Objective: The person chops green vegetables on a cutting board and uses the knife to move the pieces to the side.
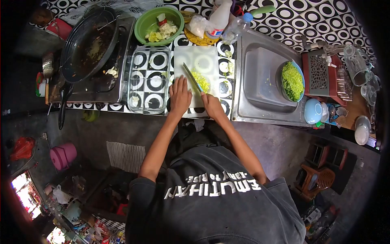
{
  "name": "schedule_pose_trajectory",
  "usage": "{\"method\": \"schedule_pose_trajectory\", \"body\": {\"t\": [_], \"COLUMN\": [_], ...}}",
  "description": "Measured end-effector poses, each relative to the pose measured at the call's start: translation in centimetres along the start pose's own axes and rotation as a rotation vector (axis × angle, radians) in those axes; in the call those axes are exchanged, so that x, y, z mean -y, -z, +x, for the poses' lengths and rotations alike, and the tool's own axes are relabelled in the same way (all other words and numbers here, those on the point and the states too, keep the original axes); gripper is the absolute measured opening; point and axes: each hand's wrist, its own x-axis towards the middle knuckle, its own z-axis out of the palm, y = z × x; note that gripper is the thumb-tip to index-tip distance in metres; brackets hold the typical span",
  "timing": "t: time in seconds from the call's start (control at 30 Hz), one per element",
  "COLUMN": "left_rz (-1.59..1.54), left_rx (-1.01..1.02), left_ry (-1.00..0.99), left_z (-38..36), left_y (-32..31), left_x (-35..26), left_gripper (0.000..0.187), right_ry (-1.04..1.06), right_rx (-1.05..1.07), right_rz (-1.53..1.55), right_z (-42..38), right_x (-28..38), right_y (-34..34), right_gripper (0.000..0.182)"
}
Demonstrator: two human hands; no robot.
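A pale, translucent cutting board (196, 55) lies on the patterned counter in front of me. My right hand (213, 107) is closed around the handle of a knife (191, 75), whose blade slants up and left across the board. Finely chopped, light green vegetable (201, 81) is heaped just to the right of the blade. My left hand (180, 96) rests on the board's left part, its fingers stretched out and pointing away from me, left of the knife. Whether anything lies under that palm is hidden.
Left of the board is a glass baking dish (148, 106), then a stove with a large frying pan (91, 44). Behind stand a green basin (140, 32) with vegetable pieces and a white bottle (219, 20). A bowl of chopped greens (292, 81) sits at the sink (243, 112) on the right.
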Motion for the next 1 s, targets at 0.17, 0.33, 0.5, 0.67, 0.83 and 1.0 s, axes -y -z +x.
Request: {"method": "schedule_pose_trajectory", "body": {"t": [0.17,0.33,0.5,0.67,0.83,1.0], "left_rz": [-0.003,-0.043,-0.100,-0.196,-0.207,-0.258], "left_rx": [0.001,-0.014,-0.071,-0.122,-0.135,-0.179], "left_ry": [-0.015,-0.040,-0.085,-0.103,-0.080,-0.020], "left_z": [0.2,-0.4,-0.5,-1.3,-1.4,-1.2], "left_y": [-0.5,-0.8,-0.1,0.7,0.3,-0.1], "left_x": [-0.1,-0.1,-0.4,-0.5,-0.8,-0.8], "left_gripper": [0.048,0.044,0.038,0.029,0.029,0.020], "right_ry": [-0.065,-0.007,-0.026,-0.086,-0.041,0.019], "right_rx": [0.044,-0.049,0.029,0.070,0.036,-0.027], "right_rz": [-0.023,-0.041,0.008,0.069,-0.028,-0.081], "right_z": [-2.7,-2.1,0.4,-1.9,-2.9,-1.8], "right_x": [-0.6,-1.4,0.2,1.0,-1.3,-1.2], "right_y": [1.2,-0.9,1.3,3.4,0.8,-1.1], "right_gripper": [0.055,0.055,0.058,0.061,0.054,0.054]}}
